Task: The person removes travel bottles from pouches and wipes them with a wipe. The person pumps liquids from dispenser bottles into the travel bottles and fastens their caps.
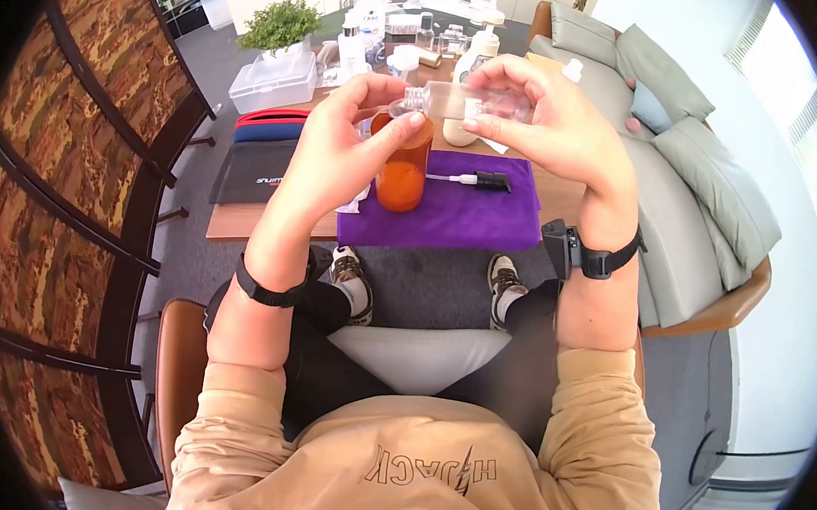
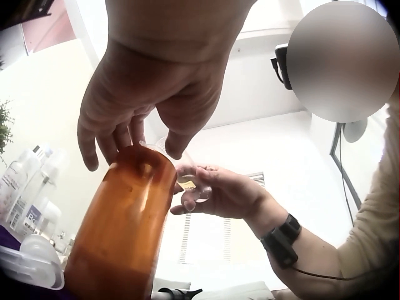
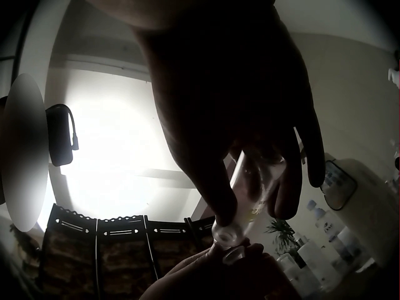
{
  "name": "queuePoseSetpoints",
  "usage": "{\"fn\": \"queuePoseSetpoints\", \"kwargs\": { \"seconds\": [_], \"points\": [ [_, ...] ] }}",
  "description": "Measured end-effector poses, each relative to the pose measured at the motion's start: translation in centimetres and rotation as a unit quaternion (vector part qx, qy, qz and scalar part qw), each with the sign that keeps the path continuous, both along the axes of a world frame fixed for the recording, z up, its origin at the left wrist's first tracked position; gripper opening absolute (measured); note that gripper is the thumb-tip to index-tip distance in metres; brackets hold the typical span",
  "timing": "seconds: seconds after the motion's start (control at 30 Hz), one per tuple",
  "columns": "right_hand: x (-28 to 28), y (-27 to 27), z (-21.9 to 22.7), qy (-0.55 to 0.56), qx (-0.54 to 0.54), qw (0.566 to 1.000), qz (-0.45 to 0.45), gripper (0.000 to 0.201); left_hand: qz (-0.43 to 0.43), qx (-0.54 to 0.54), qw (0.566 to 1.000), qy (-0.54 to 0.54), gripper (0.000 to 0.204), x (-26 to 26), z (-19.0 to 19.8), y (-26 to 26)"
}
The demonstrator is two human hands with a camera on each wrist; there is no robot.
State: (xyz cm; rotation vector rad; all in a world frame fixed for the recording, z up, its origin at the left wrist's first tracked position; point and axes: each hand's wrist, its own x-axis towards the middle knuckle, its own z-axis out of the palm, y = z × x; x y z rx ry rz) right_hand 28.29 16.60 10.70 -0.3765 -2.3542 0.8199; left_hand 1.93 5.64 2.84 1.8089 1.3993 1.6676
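The right hand (image 1: 561, 124) grips a clear bottle (image 1: 451, 101) lying sideways in the air, its threaded neck towards the left hand (image 1: 345, 148). At that neck, the left hand pinches a small clear piece (image 3: 234, 255); its full shape is unclear. Right below stands an upright orange translucent container (image 1: 401, 184), partly covered by the left fingers in the head view. Seen from the left wrist, the container's top (image 2: 147, 156) is just under the left fingers. A black pump with a clear tube (image 1: 490, 180) lies on a purple cloth (image 1: 513, 224).
Several bottles, including a white pump bottle (image 1: 369, 19), crowd the table's back. A clear plastic box (image 1: 274, 83) and a green plant (image 1: 282, 23) stand back left. Dark pouches (image 1: 254, 175) lie at the left, and a grey sofa (image 1: 681, 234) is on the right.
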Motion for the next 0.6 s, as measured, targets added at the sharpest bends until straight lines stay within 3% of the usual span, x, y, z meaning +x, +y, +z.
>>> {"fn": "queuePoseSetpoints", "kwargs": {
  "seconds": [0.2, 0.27, 0.33, 0.47, 0.6],
  "points": [
    [0.1, 0.1, 0.3, -0.039, 0.004, 0.998, -0.046, 0.045, 0.012, -0.033, 0.999, 0.013, 0.042, -0.2, 0.0, -0.2],
    [0.0, 0.5, 0.1, -0.04, 0.077, 0.995, -0.051, 0.045, 0.004, -0.04, 0.999, 0.003, 0.042, -0.1, -0.2, 0.0],
    [-0.2, 0.6, -0.2, -0.024, 0.071, 0.996, -0.048, 0.045, -0.017, 0.0, 0.999, -0.04, 0.043, 0.1, -0.4, 0.2],
    [-0.6, -0.1, 0.1, 0.009, 0.051, 0.998, -0.043, 0.041, -0.014, -0.021, 0.999, -0.024, 0.042, 0.1, 0.2, -0.2],
    [-0.8, 0.4, -0.5, 0.019, 0.052, 0.998, -0.026, 0.044, -0.066, -0.041, 0.995, -0.057, 0.033, -0.4, 0.2, -0.2]
  ]
}}
